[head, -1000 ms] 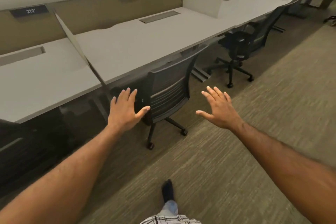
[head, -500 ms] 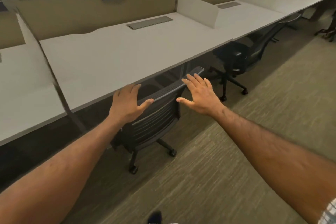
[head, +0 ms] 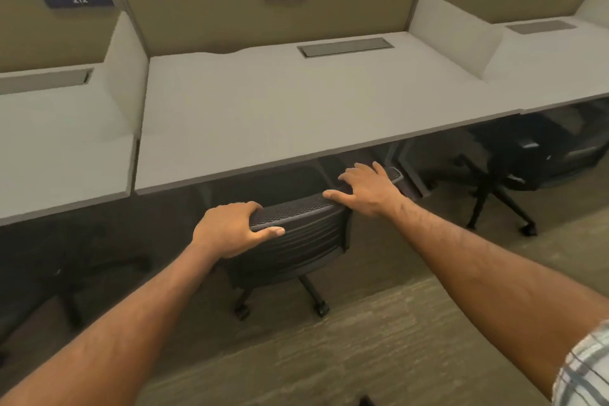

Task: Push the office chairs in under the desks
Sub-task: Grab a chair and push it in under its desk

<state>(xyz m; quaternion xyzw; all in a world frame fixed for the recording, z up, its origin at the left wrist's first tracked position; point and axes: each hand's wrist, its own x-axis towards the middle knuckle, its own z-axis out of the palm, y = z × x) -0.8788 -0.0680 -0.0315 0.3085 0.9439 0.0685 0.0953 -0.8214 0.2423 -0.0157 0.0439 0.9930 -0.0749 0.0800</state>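
Note:
A black mesh-backed office chair stands in front of the white desk labelled 213, its seat hidden under the desktop and its backrest just outside the front edge. My left hand grips the left end of the backrest's top rail, thumb over the back. My right hand lies over the right end of the same rail, fingers spread and curled over it.
A second black chair sits partly under the desk to the right. Another dark chair base shows under desk 212 at left. White dividers separate the desks. Carpet lies behind the chairs.
Both hands came down from hovering onto the chair's top rail and closed on it. The view turned to face desk 213 squarely, and the chair now sits closer under the desk.

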